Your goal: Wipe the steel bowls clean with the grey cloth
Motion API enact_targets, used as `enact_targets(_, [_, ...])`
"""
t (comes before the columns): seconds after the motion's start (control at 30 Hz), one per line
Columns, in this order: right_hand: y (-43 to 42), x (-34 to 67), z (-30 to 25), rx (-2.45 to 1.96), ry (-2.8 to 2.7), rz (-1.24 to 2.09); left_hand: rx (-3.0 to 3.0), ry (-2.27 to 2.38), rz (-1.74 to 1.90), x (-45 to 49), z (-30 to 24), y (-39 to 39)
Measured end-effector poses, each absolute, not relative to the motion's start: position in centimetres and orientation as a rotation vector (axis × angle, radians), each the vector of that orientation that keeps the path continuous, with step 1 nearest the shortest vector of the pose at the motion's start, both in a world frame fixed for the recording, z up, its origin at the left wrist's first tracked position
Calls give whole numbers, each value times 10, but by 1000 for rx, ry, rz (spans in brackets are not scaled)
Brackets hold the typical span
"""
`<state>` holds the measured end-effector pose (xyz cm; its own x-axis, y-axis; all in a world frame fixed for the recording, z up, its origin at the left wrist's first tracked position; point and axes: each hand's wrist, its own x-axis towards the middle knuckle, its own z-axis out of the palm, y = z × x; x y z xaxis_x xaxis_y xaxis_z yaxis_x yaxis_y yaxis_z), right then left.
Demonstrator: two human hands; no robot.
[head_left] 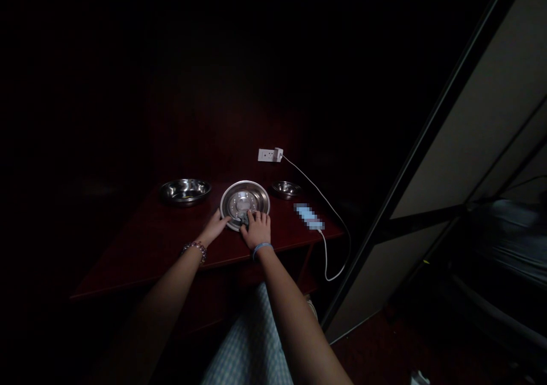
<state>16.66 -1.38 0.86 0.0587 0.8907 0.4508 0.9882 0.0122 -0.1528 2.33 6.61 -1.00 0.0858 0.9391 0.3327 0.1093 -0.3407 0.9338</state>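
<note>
A round stainless steel basin (258, 194) is tilted up on the dark red desk, its inside facing me. My left hand (213, 229) grips its lower left rim, the thumb lying over the inner edge. Over the lower right part of the basin lies my right hand (257, 230), its fingers pressing a small crumpled grey cloth (244, 218) against the inner wall. Much of the cloth is hidden under the fingers. A wider steel basin (185, 192) rests at the left, and a smaller steel bowl (286, 189) at the back right.
The dark red desk (141, 248) stands against a wall. A lit phone (308, 216) lies at its right, wired by a white cable (326, 254) to a charger (278, 154) in the wall socket (265, 155). A framed panel (427, 197) slants up on the right.
</note>
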Motion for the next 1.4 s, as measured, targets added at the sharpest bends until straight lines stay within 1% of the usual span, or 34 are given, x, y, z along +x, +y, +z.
enact_targets(0.3, [-12, 167, 6, -1917, -1865, -313, 1542, 1097, 1258, 24, -10, 66])
enact_targets(1.4, [-16, 164, 12, -1987, -1870, -317, 1603, 1174, 1266, 20, -12, 67])
